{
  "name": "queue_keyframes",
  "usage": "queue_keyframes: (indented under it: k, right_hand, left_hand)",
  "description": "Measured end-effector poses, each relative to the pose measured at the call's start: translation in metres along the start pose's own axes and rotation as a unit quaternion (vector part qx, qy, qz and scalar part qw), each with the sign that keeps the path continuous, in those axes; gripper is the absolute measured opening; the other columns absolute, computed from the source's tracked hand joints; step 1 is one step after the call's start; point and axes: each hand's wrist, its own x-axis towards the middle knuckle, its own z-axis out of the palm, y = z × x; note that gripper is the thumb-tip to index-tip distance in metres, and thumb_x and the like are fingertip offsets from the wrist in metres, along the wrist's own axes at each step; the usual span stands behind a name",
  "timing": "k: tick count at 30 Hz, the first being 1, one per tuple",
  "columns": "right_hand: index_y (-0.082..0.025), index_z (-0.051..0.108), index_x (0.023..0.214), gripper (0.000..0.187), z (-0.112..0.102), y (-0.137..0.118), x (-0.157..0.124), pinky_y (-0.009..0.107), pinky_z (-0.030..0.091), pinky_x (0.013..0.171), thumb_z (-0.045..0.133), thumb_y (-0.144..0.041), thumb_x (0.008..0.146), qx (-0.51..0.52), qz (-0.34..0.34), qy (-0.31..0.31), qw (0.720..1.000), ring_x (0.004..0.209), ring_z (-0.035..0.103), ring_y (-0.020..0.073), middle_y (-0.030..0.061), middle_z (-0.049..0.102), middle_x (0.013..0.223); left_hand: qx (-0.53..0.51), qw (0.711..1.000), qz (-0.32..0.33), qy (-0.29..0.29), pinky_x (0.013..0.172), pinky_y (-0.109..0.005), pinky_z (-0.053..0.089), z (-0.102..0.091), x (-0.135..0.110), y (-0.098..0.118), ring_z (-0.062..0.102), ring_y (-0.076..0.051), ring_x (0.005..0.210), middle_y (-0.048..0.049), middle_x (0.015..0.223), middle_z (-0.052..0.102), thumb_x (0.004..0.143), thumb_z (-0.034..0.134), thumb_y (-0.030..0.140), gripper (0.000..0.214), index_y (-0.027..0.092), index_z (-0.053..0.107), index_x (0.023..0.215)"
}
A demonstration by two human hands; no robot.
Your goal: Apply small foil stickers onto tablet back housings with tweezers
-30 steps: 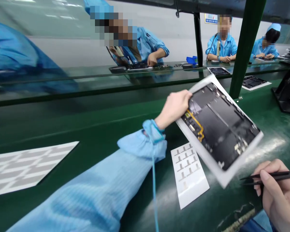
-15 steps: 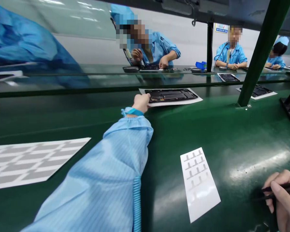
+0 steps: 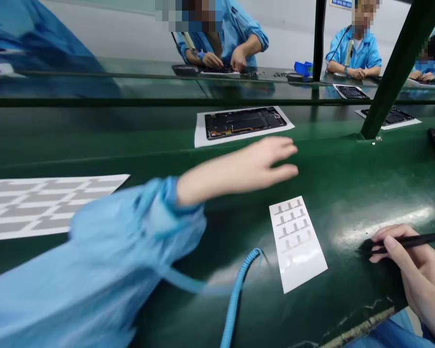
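Note:
My left hand [image 3: 259, 164] hangs over the green bench, blurred by motion, its fingers apart and nothing in them. Beyond it a black tablet housing [image 3: 244, 123] lies on a white sheet [image 3: 200, 134], apart from the hand. My right hand [image 3: 408, 256] is at the lower right, closed around black tweezers [image 3: 416, 240] whose tips point left. Between the two hands a white sticker sheet [image 3: 300, 268] with rows of small grey T-shaped pieces lies flat. A larger sheet of grey stickers [image 3: 54, 232] is at the left, partly hidden behind my left sleeve.
A blue coiled cord [image 3: 235, 299] runs down the bench front. A slanted green post [image 3: 391, 72] stands at the right, before another tablet housing [image 3: 395, 116]. A third housing [image 3: 351, 92] lies farther back. Co-workers in blue sit across the bench, near a blue bin [image 3: 303, 68].
My left hand has let go of the tablet housing's sheet and moved right and nearer. The sheet now lies on the bench. My right hand still holds the tweezers; the view has tilted down.

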Motion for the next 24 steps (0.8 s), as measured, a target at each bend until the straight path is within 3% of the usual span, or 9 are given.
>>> queue_keyframes:
  k: [2,4,7,10,13,19,24]
  right_hand:
    - [-0.022,0.072,0.089,0.017,0.001,-0.010,0.006,0.020,0.062,0.067,0.064,-0.033,0.099,-0.025,-0.015,-0.033,0.999,0.076,0.073,0.0161,0.0044,0.070,0.091]
    - [-0.022,0.071,0.088,0.017,0.005,-0.022,0.017,0.019,0.060,0.065,0.062,-0.031,0.099,-0.058,-0.037,-0.074,0.995,0.074,0.072,0.0150,0.0032,0.070,0.088]
    - [-0.022,0.067,0.088,0.017,0.020,-0.039,0.040,0.021,0.057,0.065,0.058,-0.029,0.100,-0.094,-0.076,-0.189,0.975,0.073,0.069,0.0149,0.0022,0.068,0.085]
    - [-0.020,0.059,0.081,0.022,0.047,-0.043,0.064,0.027,0.056,0.063,0.052,-0.029,0.099,-0.081,-0.092,-0.299,0.946,0.069,0.066,0.0171,0.0029,0.064,0.079]
    - [-0.021,0.052,0.077,0.020,0.071,-0.033,0.077,0.027,0.054,0.056,0.050,-0.029,0.095,-0.039,-0.081,-0.349,0.933,0.062,0.065,0.0174,0.0019,0.062,0.071]
    - [-0.022,0.049,0.079,0.014,0.080,-0.021,0.077,0.028,0.056,0.056,0.048,-0.025,0.093,-0.033,-0.079,-0.338,0.937,0.063,0.068,0.0187,0.0024,0.062,0.070]
    - [-0.023,0.044,0.072,0.017,0.079,-0.025,0.078,0.026,0.050,0.053,0.049,-0.023,0.088,-0.054,-0.094,-0.328,0.939,0.059,0.060,0.0162,0.0000,0.055,0.067]
  left_hand:
    - [-0.004,0.993,0.065,-0.097,0.122,-0.043,0.032,0.026,-0.044,0.013,0.035,-0.034,0.149,-0.0076,0.160,0.040,0.088,0.068,0.054,0.066,0.022,0.056,0.144]
    - [-0.006,0.982,0.107,-0.155,0.123,-0.046,0.029,0.048,-0.080,0.020,0.025,-0.034,0.153,-0.0095,0.164,0.030,0.091,0.059,0.062,0.076,0.022,0.043,0.154]
    - [-0.004,0.976,0.127,-0.176,0.126,-0.053,0.016,0.069,-0.104,0.028,0.009,-0.034,0.156,-0.0129,0.167,0.014,0.099,0.047,0.062,0.078,0.018,0.027,0.160]
    - [-0.006,0.976,0.135,-0.168,0.126,-0.058,0.009,0.076,-0.101,0.036,0.004,-0.035,0.156,-0.0150,0.168,0.010,0.099,0.048,0.060,0.082,0.016,0.020,0.161]
    - [-0.013,0.977,0.140,-0.159,0.125,-0.060,0.013,0.076,-0.094,0.041,0.007,-0.038,0.155,-0.0171,0.168,0.010,0.094,0.056,0.063,0.096,0.016,0.009,0.163]
    - [-0.028,0.979,0.129,-0.155,0.125,-0.060,0.015,0.080,-0.096,0.041,0.009,-0.040,0.154,-0.0182,0.167,0.009,0.086,0.066,0.067,0.105,0.016,0.014,0.162]
    - [-0.042,0.976,0.122,-0.174,0.126,-0.060,0.011,0.079,-0.093,0.041,0.007,-0.037,0.155,-0.0170,0.167,0.007,0.084,0.067,0.069,0.106,0.016,0.017,0.162]
